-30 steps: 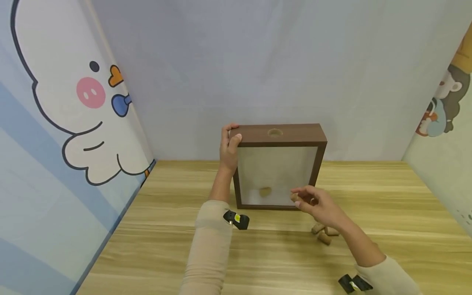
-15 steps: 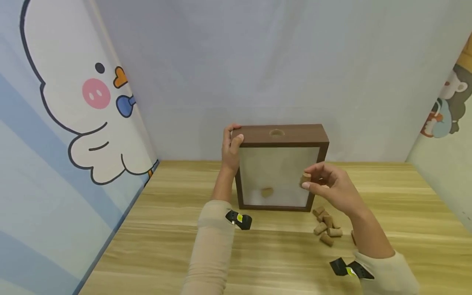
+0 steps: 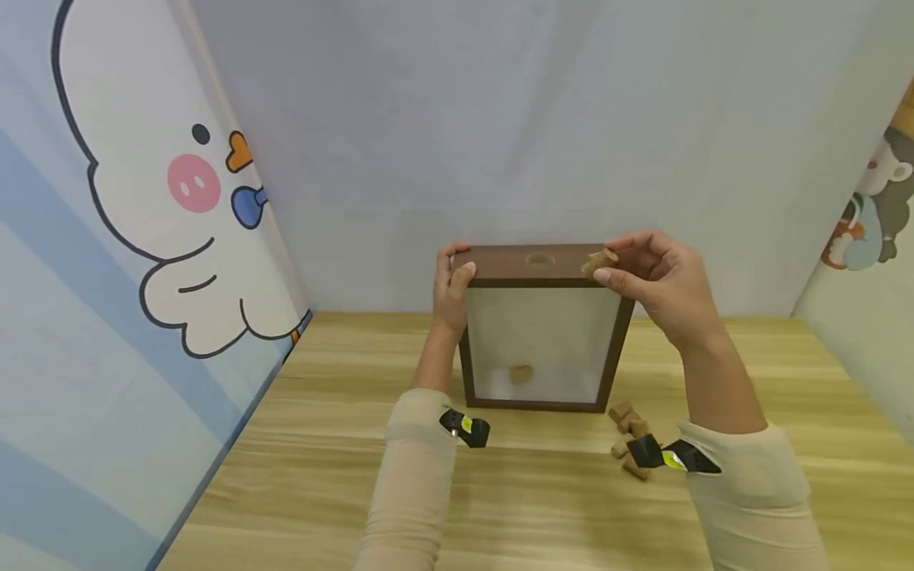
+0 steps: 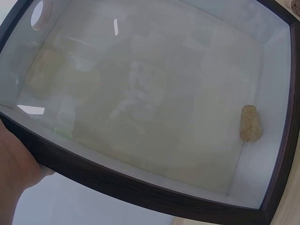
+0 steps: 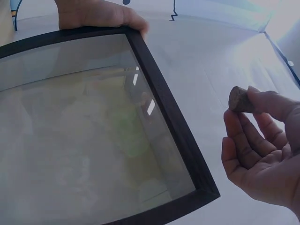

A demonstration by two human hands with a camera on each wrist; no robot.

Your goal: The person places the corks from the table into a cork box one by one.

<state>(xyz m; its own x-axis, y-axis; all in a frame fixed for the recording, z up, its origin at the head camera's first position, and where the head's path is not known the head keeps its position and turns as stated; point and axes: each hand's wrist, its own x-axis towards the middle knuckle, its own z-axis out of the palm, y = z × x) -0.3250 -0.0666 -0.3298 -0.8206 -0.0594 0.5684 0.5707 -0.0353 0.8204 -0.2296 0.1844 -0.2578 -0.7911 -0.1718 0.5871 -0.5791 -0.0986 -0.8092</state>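
Note:
A dark brown shadow box frame with a glass front stands upright on the table, a round hole in its top. My left hand grips its upper left corner, thumb on the top's front edge and fingers behind. In my right hand a wine cork is pinched between thumb and fingertips, near the box's upper right end and to the right of the hole. The right wrist view shows this cork apart from the frame. Behind the glass, one cork lies at the bottom.
Several loose corks lie on the wood-grain table by the box's lower right corner, partly hidden by the right wrist strap. A pale cloth wall rises behind the box, with printed cartoon panels at both sides.
My right hand has risen with the cork from the glass's lower right to the level of the box's top. The left hand keeps its grip on the corner.

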